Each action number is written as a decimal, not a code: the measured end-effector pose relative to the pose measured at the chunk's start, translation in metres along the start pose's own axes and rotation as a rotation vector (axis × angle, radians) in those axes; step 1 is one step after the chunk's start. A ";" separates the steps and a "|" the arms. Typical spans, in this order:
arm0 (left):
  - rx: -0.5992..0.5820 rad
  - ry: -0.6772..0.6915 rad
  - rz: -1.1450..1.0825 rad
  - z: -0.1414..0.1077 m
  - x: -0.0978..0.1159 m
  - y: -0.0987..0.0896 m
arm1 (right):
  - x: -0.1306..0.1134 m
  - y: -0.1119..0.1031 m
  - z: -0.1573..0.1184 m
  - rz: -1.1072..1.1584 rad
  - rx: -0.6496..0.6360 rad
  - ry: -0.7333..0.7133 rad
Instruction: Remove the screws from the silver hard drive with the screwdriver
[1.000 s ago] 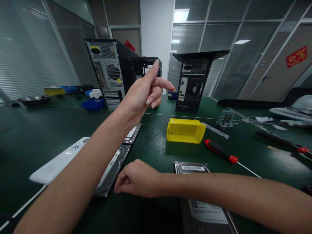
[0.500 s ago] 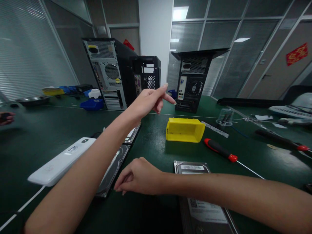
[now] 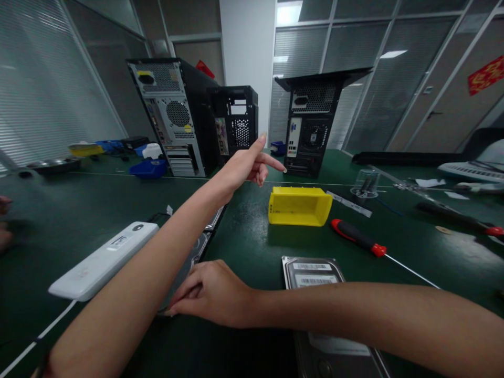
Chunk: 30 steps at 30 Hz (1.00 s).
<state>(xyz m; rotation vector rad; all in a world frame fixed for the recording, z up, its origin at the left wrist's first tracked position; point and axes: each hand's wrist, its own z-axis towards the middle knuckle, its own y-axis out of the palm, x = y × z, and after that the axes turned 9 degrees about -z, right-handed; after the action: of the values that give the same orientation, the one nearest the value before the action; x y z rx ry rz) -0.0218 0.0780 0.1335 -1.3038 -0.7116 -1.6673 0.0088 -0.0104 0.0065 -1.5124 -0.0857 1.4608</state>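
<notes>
My left hand [image 3: 252, 167] is in the air over the middle of the table, its thumb and index finger stretched out and the other fingers loosely curled, holding nothing. Beneath that forearm lies a hard drive [image 3: 200, 245], partly covered. My right hand [image 3: 214, 293] is closed in a pinch at the near corner of this drive. Just beyond it lies another hard drive [image 3: 216, 218], mostly hidden by my left arm. A third hard drive [image 3: 313, 269] lies under my right forearm, label side up.
A yellow bin [image 3: 300, 207] lies centrally, with a red-and-black screwdriver [image 3: 358, 237] to its right. A white power strip [image 3: 104, 261] is at left. Computer cases [image 3: 167, 118] stand behind. A clear cup [image 3: 365, 184] holds small parts. Another person's hand [image 3: 4, 223] shows at far left.
My right hand has moved left, from beside the hard drive onto its near corner. My left hand stays almost where it was. The other person's hand at far left has moved nearer.
</notes>
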 end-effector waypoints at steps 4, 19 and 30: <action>-0.020 0.004 0.008 0.001 -0.003 0.003 | -0.001 0.003 0.005 -0.008 0.031 0.003; -0.005 -0.005 -0.011 -0.003 -0.007 0.003 | 0.009 0.006 0.008 0.068 -0.016 -0.044; -0.027 0.018 -0.024 -0.003 -0.010 0.002 | 0.019 0.005 0.013 0.106 -0.054 -0.066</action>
<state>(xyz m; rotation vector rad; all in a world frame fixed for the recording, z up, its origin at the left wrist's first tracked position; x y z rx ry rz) -0.0212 0.0776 0.1225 -1.3017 -0.6985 -1.7109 0.0010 0.0070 -0.0073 -1.5327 -0.0863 1.6042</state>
